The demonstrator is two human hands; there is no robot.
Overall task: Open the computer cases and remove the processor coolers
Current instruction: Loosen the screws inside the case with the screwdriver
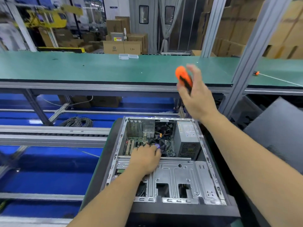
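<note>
- Right hand (pixel 196 94) grips an orange screwdriver (pixel 183 77), raised before the green bench (pixel 98 68).
- Left hand (pixel 146 157), fingers curled, reaches into the open computer case (pixel 173 176); whether it holds anything cannot be told.
- Cardboard boxes (pixel 122 46) stand beyond.

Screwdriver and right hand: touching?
Touching. The head view shows the right hand raised above the open case, its blurred fingers wrapped round the orange screwdriver handle.

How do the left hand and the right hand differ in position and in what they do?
The left hand is low, inside the open computer case, at the cooler; the right hand is raised above the case. The left hand's grip is hidden; the right hand holds an orange screwdriver. Both forearms are bare.
</note>
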